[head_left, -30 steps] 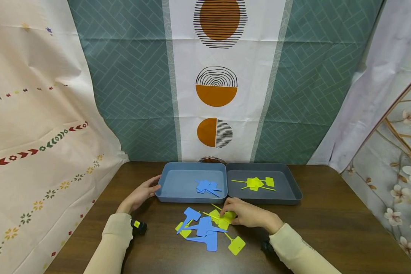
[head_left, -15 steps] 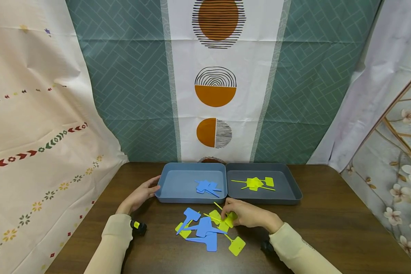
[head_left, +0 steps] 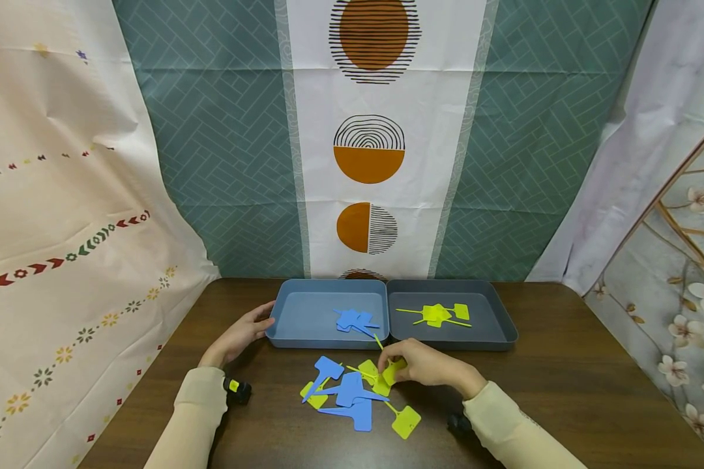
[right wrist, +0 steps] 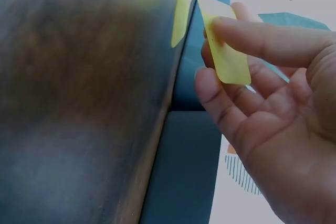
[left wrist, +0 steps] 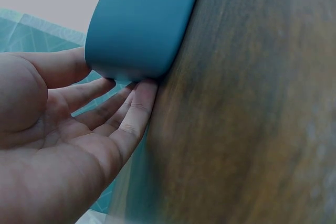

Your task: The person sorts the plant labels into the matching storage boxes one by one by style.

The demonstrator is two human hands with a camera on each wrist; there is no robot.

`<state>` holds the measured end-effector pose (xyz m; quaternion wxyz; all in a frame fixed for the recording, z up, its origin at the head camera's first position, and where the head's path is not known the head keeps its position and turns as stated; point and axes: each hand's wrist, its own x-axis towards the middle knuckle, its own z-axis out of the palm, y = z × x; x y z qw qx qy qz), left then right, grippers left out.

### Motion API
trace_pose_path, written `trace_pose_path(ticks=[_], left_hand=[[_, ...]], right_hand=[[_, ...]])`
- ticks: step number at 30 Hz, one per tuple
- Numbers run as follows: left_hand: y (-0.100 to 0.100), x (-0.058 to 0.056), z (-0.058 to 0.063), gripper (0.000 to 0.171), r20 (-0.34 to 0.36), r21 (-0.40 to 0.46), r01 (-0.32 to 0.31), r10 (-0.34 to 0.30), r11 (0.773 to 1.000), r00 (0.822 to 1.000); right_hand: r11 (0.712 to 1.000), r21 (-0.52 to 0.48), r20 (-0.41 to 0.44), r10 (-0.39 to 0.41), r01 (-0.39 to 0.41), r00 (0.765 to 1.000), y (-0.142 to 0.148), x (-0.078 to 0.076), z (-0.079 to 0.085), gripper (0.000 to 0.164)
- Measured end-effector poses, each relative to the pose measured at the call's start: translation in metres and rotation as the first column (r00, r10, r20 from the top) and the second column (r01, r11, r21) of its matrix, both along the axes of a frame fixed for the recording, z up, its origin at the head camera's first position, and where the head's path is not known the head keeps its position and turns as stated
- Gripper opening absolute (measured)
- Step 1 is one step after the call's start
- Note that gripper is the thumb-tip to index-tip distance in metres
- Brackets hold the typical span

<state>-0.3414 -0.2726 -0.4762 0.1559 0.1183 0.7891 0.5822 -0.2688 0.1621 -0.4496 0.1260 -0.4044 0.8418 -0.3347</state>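
Note:
Above the loose pile, my right hand (head_left: 425, 365) pinches a yellow plant label (right wrist: 233, 66) between thumb and fingers. Its thin stem points up and away, toward where the trays meet. Straight fingers of my left hand (head_left: 240, 335) touch the left end of the blue tray (head_left: 322, 342); the left wrist view shows the thumb at its wall. Below the trays lie several blue plant labels (head_left: 359, 417), overlapping one another, and yellow labels (head_left: 407, 422) around them. A small heap of blue labels (head_left: 352, 319) lies inside the blue tray.
Against the blue tray's right side stands a dark grey tray (head_left: 487, 332) with a heap of yellow labels (head_left: 436, 314) in it. Both trays sit at the back of the brown wooden table (head_left: 575, 391), before a hanging patterned cloth (head_left: 246, 163).
My right hand has drawn the yellow label up off the pile, its stem swinging upward toward the trays. My left hand stays at the blue tray.

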Motion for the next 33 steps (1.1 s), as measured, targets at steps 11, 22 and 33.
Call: trace_pose_path(ticks=[11,22,33], left_hand=[[0.0,0.002,0.002,0.062,-0.011,0.021,0.008,-0.008,1.0,1.0],[0.0,0.003,0.004,0.062,-0.004,0.015,0.001,-0.001,1.0,1.0],[0.0,0.002,0.004,0.062,-0.002,0.008,-0.006,0.006,1.0,1.0]], right_hand=[[0.982,-0.119,0.063,-0.138,0.145,0.988,0.012,-0.002,0.024,0.015],[0.967,-0.179,0.057,-0.174,0.181,0.983,0.031,-0.006,0.043,0.019],[0.947,-0.234,0.009,-0.222,0.218,0.975,0.055,-0.01,0.058,0.018]])
